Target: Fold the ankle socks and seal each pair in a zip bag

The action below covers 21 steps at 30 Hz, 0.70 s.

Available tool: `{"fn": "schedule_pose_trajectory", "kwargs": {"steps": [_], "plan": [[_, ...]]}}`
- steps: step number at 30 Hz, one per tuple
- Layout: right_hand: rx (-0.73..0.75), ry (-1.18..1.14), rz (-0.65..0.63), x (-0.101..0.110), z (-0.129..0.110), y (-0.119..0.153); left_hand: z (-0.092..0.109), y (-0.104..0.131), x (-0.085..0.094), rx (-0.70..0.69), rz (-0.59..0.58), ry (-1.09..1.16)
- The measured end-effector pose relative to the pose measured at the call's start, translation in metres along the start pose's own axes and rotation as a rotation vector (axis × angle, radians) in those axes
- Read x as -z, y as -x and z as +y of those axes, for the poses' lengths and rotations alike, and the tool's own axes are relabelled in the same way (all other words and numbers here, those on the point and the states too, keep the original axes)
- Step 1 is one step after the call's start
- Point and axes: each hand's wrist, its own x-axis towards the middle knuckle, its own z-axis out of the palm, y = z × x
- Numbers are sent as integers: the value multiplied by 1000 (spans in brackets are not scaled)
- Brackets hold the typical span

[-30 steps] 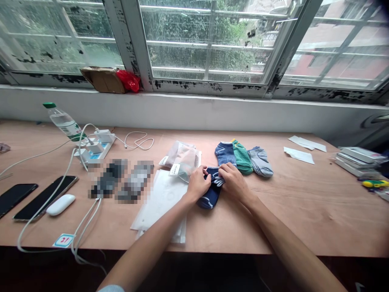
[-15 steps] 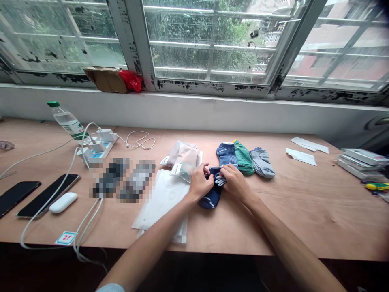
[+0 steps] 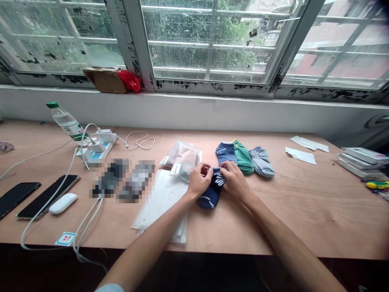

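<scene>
A navy blue sock [image 3: 209,198] with white lines near its toe lies on the table, its toe towards me. At its cuff, my left hand [image 3: 199,179] is closed with curled fingers on the left edge. The fingers of my right hand [image 3: 235,180] pinch the cuff's right side, where white-striped fabric shows bunched up. Part of the cuff is hidden by my fingers. Just beyond lie a blue striped sock [image 3: 225,153], a green sock [image 3: 244,160] with a yellow edge and a grey striped sock [image 3: 261,163].
Left of my hands are flat translucent bags [image 3: 164,198] and filled, labelled bags [image 3: 185,156]. Farther left stand a power strip [image 3: 105,152] with cables, a bottle [image 3: 68,123], phones [image 3: 50,197] and a white case [image 3: 63,203]. Paper strips [image 3: 300,156] and stacked boxes [image 3: 363,160] lie right.
My left fingers have shifted slightly at the cuff, and the right fingers have drawn up a little. The sock stays in nearly the same place.
</scene>
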Motion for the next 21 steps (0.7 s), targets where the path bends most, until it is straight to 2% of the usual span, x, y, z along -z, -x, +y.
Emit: {"fn": "schedule_pose_trajectory", "kwargs": {"steps": [4,9,16,21], "plan": [[48,-22,-47,-1,1,0,-7,-1,-3,10,48,-273],[55,-22,-71,-3,1,-1,-8,-4,-4,51,-6,-556],[31,-32,-83,-1,-1,-1,-8,-6,-3,28,-44,-596],[31,-42,-85,-2,0,-1,-9,-6,-2,89,-47,-573]]}}
